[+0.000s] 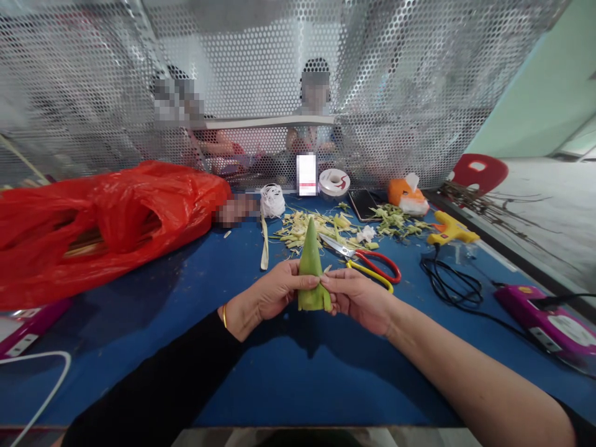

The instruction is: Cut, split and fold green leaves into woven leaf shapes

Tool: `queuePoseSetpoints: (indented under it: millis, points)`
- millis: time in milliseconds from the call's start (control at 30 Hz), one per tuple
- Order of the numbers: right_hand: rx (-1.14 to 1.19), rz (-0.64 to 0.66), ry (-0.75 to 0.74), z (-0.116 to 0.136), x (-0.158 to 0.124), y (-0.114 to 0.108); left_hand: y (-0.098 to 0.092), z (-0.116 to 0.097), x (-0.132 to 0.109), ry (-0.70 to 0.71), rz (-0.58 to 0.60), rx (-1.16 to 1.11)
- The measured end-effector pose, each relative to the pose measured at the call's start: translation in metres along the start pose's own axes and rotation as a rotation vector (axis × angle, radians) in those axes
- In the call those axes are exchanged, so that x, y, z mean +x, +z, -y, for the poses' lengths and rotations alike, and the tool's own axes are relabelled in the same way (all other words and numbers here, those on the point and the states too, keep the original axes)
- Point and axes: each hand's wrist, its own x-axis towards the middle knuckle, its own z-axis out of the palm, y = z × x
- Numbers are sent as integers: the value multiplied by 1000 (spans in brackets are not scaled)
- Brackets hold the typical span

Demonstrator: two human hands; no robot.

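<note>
A green cone-shaped leaf piece [310,251] stands point up between my two hands, above the blue table [279,385]. My left hand [279,288] grips its left side, thumb across the front. At its lower right edge, the thumb and fingers of my right hand [356,295] pinch the green material, where short strips hang down. Scissors [372,266] with one red and one yellow handle lie just beyond my right hand. Behind the cone are scattered pale green trimmings [293,230].
A red plastic bag [139,186] fills the left. At the back are white twine [272,200], a tape roll [334,182], a phone [363,205] and tissues [408,195]. On the right lie a yellow glue gun [451,228], black cable and purple power strip [549,320]. People show behind perforated metal.
</note>
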Motion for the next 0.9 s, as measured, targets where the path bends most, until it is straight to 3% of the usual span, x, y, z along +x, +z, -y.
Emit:
queuePoseSetpoints:
  millis: [367,567,767,900]
  points:
    - [3,28,50,2,-3,0,0,-1,0,16,-29,49]
    - [-43,-6,10,3,-3,0,-4,-1,1,14,-35,18]
    - [81,6,-34,-2,2,-3,-5,1,1,-34,16,-42]
    - [80,-14,-55,-5,5,-4,-3,2,3,-14,-33,-96]
